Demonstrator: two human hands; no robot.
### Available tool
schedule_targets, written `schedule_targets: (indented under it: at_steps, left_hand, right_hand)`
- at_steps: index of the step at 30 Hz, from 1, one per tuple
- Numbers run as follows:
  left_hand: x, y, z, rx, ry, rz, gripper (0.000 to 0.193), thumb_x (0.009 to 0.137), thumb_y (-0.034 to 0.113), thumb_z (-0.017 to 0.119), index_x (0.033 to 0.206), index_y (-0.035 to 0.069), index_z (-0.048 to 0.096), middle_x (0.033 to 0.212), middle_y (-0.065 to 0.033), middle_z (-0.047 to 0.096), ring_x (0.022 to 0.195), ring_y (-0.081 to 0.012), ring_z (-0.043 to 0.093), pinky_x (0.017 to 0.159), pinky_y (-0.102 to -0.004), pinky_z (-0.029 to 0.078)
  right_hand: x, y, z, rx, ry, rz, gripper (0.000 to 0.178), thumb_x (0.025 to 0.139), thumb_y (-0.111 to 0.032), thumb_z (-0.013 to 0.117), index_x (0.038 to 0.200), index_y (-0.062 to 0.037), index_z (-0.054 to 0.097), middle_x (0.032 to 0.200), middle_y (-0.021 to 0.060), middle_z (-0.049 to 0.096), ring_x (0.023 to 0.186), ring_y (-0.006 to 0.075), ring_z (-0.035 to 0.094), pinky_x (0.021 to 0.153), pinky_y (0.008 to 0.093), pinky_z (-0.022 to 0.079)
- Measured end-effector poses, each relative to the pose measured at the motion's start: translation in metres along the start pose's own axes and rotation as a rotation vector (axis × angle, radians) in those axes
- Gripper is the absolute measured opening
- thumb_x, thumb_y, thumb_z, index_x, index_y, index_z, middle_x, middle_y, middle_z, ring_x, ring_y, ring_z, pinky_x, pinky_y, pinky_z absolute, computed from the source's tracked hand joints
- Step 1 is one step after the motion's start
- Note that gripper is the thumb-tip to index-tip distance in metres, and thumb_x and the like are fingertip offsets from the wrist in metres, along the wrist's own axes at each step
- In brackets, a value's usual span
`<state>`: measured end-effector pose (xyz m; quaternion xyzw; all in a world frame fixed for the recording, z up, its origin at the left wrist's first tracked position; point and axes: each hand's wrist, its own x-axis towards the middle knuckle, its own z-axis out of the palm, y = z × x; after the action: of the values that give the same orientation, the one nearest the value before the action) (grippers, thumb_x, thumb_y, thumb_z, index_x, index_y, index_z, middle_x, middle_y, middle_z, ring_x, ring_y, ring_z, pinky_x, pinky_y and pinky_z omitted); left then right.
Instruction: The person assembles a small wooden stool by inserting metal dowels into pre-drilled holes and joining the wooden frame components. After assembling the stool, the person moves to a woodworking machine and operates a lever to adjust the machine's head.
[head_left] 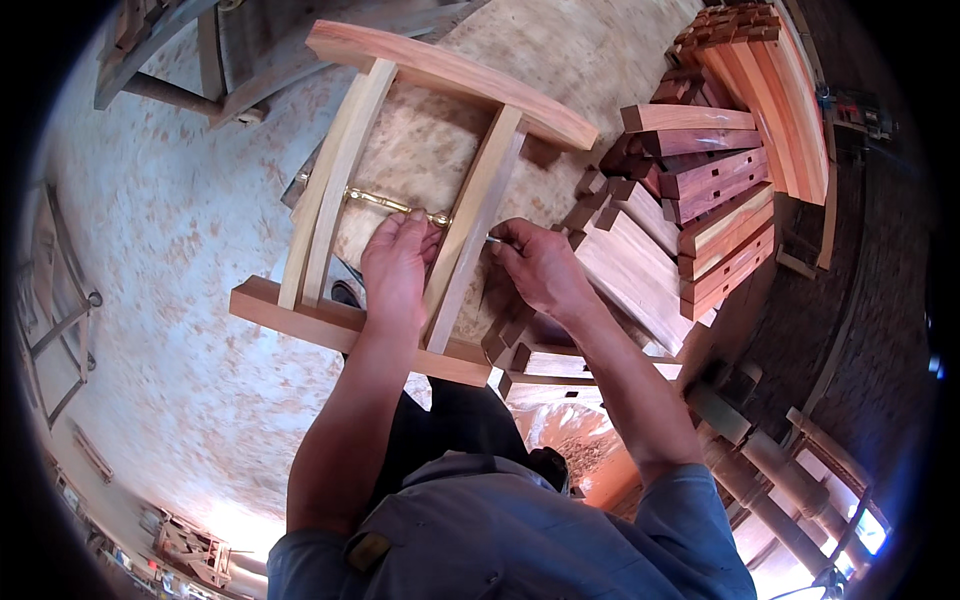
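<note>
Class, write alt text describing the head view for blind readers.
A person's left hand holds a slender golden metal rod inside an open, pale wooden frame; the right hand pinches a small silvery piece beside it. Reddish timber is stacked nearby.

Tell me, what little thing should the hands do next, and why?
Perhaps the right hand should press the small silvery piece gently toward the wooden rail. It is pinched close by the rail's right side, while the left hand holds the gold-coloured rod near its end on the other side.
</note>
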<state>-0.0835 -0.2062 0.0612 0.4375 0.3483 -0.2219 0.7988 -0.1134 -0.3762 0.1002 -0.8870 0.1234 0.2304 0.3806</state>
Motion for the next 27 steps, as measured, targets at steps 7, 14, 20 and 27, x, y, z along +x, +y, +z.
schedule_targets:
  at_steps: [7,14,20,27]
  left_hand:
    - [-0.002,0.004,0.002,0.04,0.002,-0.005,0.01,0.095,0.014,0.058,0.091,0.004,0.057,0.084,-0.005,0.063,0.077,-0.0117,0.06,0.073,-0.0247,0.05]
    - [0.002,0.003,-0.004,0.074,-0.004,-0.027,0.012,0.094,0.016,0.06,0.095,0.004,0.058,0.087,-0.0056,0.063,0.081,-0.0134,0.061,0.075,-0.0264,0.051]
    - [0.0,0.006,-0.001,0.11,0.002,-0.032,0.013,0.095,0.016,0.058,0.095,0.004,0.058,0.088,-0.0058,0.063,0.082,-0.0138,0.062,0.076,-0.0268,0.052]
    - [0.0,0.006,-0.001,0.109,-0.018,-0.021,0.013,0.096,0.016,0.057,0.096,0.003,0.058,0.088,-0.0066,0.063,0.081,-0.0138,0.062,0.076,-0.0269,0.052]
  right_hand:
    - [-0.001,0.007,0.004,0.088,0.023,-0.002,0.02,0.087,-0.014,0.06,0.102,-0.0009,0.06,0.084,0.0202,0.065,0.082,0.0357,0.064,0.073,0.0423,0.05]
    - [0.008,0.02,-0.001,0.701,-0.161,0.245,0.015,0.086,-0.006,0.058,0.098,0.0034,0.061,0.077,0.0053,0.064,0.068,0.0113,0.058,0.064,0.0268,0.049]
    - [0.011,0.015,-0.011,0.813,-0.28,0.36,0.017,0.09,-0.009,0.058,0.1,0.0046,0.061,0.082,0.007,0.064,0.07,0.0132,0.058,0.066,0.0281,0.05]
    - [0.007,0.011,-0.002,0.484,-0.131,0.141,0.024,0.089,-0.013,0.062,0.105,0.0038,0.06,0.082,0.0081,0.065,0.072,0.0137,0.059,0.067,0.0291,0.05]
